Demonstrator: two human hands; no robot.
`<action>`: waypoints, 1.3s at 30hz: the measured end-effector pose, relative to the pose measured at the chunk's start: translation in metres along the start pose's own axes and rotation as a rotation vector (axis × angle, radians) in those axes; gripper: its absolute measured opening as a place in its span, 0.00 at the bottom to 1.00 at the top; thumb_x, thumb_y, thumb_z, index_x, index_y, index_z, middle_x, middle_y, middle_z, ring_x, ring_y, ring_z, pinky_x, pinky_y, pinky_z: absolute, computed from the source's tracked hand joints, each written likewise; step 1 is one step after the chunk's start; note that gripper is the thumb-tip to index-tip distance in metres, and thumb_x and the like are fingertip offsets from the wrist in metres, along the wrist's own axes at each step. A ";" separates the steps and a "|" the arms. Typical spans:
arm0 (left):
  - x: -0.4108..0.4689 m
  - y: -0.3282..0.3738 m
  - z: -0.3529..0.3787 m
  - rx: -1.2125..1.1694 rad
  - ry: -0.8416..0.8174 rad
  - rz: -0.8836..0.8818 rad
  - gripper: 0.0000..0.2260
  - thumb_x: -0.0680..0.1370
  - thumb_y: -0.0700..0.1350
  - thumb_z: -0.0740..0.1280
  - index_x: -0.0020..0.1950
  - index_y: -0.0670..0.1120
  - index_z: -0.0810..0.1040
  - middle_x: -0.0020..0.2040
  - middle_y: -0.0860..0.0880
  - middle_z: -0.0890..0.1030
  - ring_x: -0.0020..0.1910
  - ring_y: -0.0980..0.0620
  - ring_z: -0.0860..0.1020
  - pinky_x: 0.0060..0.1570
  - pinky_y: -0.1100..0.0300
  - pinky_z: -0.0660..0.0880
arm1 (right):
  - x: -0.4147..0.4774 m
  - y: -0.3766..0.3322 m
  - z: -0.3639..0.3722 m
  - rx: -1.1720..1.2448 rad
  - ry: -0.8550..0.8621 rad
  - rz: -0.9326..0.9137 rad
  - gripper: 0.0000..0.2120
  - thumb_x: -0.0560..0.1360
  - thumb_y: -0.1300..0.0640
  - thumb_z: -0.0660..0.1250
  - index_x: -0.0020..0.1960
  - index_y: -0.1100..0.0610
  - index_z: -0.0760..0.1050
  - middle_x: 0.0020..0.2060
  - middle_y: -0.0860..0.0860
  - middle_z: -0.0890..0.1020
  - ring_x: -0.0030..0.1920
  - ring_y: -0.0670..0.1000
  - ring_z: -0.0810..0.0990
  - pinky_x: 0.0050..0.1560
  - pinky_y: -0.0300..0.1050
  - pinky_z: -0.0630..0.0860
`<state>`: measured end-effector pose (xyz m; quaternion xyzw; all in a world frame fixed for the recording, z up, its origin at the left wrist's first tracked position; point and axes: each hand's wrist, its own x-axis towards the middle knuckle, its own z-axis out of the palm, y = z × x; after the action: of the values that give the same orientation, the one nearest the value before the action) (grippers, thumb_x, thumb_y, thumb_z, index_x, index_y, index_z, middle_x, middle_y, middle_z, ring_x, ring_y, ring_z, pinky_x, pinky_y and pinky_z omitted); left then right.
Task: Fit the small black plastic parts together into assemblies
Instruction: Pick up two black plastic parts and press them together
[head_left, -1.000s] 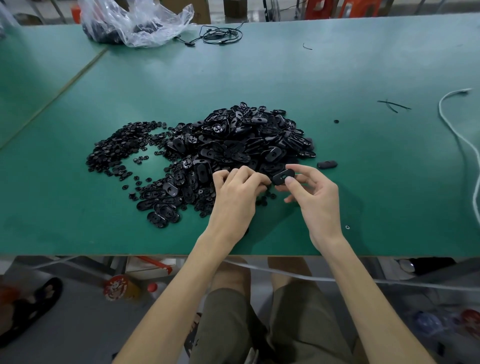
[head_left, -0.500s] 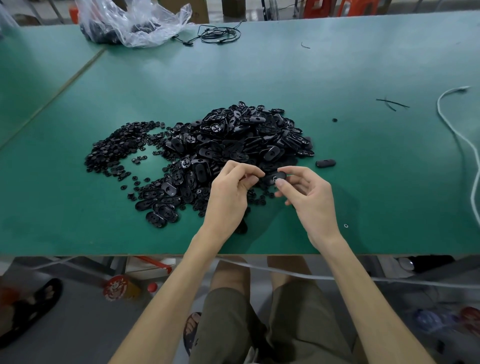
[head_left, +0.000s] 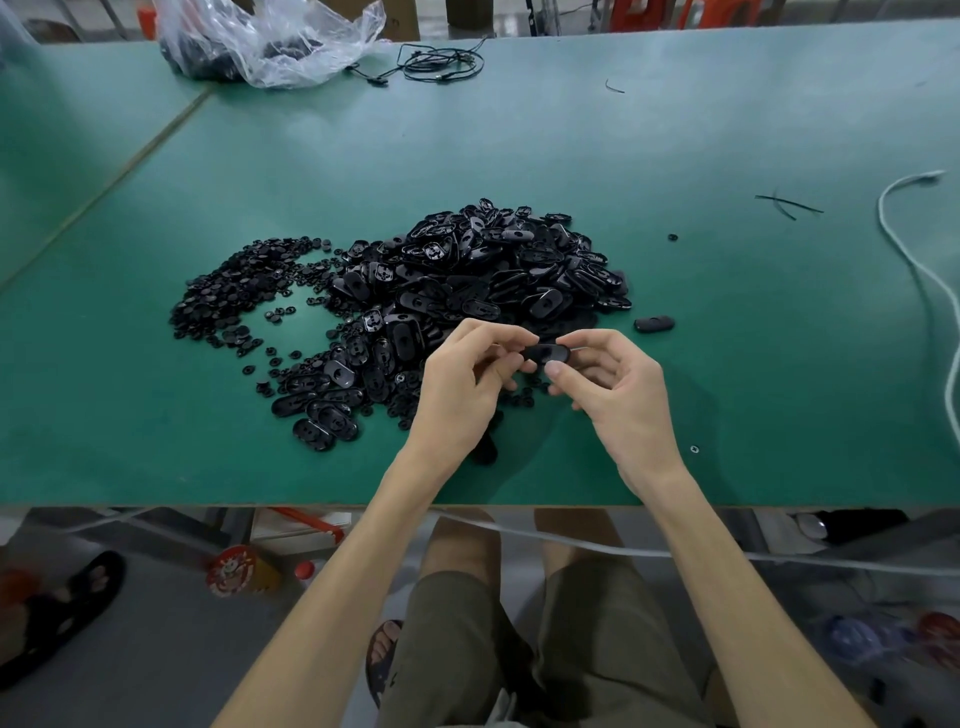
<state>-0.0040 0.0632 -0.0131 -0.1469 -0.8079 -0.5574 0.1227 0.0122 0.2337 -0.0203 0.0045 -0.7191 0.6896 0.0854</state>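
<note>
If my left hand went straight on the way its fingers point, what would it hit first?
Likely the right hand: the left hand points rightward at the small black oval plastic part both pinch, and the right fingertips sit just beyond it. Depth is unclear.

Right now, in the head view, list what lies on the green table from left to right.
Heap of small round parts → pile of oval parts → single oval part → black strands → white cable. The left hand and right hand, pinching the held oval part, overlap the pile, so left out.
</note>
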 end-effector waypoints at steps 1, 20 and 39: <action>0.000 0.000 0.000 -0.015 0.000 -0.007 0.11 0.80 0.29 0.68 0.56 0.42 0.83 0.53 0.46 0.80 0.48 0.51 0.85 0.46 0.62 0.80 | 0.000 0.000 0.000 0.006 0.000 0.000 0.11 0.76 0.63 0.77 0.55 0.54 0.81 0.43 0.51 0.87 0.40 0.50 0.86 0.41 0.35 0.77; -0.001 -0.004 0.001 -0.052 -0.065 -0.026 0.16 0.81 0.33 0.68 0.66 0.46 0.77 0.46 0.50 0.80 0.45 0.50 0.80 0.48 0.55 0.79 | -0.001 -0.001 -0.001 0.013 -0.005 -0.030 0.12 0.75 0.64 0.77 0.52 0.53 0.79 0.45 0.52 0.87 0.44 0.52 0.86 0.44 0.36 0.78; 0.000 -0.005 -0.001 -0.192 -0.034 -0.068 0.10 0.79 0.35 0.72 0.59 0.42 0.81 0.46 0.50 0.83 0.46 0.52 0.82 0.46 0.56 0.80 | -0.001 -0.005 0.001 0.033 -0.023 -0.021 0.12 0.76 0.63 0.77 0.55 0.51 0.80 0.40 0.47 0.84 0.41 0.51 0.87 0.40 0.39 0.79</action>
<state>-0.0060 0.0610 -0.0169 -0.1396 -0.7573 -0.6335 0.0754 0.0139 0.2327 -0.0157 0.0215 -0.7086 0.7002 0.0841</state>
